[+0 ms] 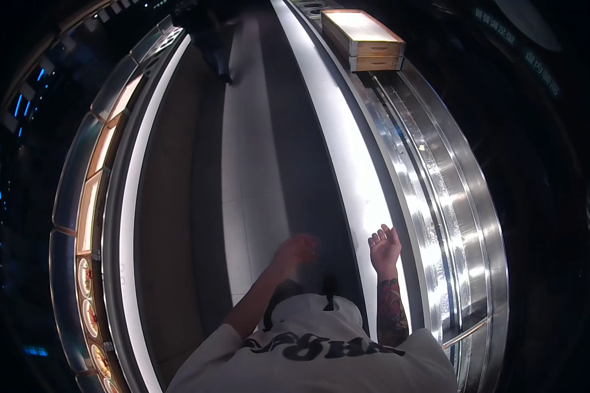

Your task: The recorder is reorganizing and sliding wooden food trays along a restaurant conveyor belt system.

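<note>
My left hand [297,249] is smeared by motion in front of my body, over the dark floor of the aisle. How its fingers stand cannot be made out, and no object shows in it. My right hand [385,250] hovers over the lit white edge strip [347,124] of the right counter. Its fingers are curled in toward the palm, and nothing is seen in them. Beyond the strip runs a shiny metal counter [462,216] with long grooves, close to my right hand but seemingly not touched.
Stacked wooden boxes [376,57] with a bright top stand far along the right counter. On the left counter [130,216] are wooden trays [89,216] and several plates of food [90,317]. A person in dark clothes [210,40] is farther down the aisle.
</note>
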Available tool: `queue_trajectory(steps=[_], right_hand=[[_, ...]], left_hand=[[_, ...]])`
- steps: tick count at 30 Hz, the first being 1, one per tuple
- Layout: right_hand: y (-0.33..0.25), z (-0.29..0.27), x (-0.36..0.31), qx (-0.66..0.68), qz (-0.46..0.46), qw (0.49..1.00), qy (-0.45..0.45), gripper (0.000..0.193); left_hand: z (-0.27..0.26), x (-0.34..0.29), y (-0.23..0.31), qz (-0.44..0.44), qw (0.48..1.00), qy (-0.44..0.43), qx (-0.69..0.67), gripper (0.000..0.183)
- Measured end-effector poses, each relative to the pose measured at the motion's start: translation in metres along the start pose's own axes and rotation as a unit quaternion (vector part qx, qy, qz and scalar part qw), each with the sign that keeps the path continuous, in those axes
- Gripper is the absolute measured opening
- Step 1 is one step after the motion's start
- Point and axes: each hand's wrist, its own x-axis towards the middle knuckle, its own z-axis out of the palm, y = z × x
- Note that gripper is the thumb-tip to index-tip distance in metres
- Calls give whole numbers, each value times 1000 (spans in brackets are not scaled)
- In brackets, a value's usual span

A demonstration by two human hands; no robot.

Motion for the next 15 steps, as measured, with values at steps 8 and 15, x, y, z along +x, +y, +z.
queue_trajectory(steps=[8,15], right_hand=[[55,74,119,-198,54,979,9,20],[94,164,216,-139,5,986,87,25]], left_hand=[[-117,103,36,17,983,136,-123,24],[-143,214,138,-65,987,15,-145,22]])
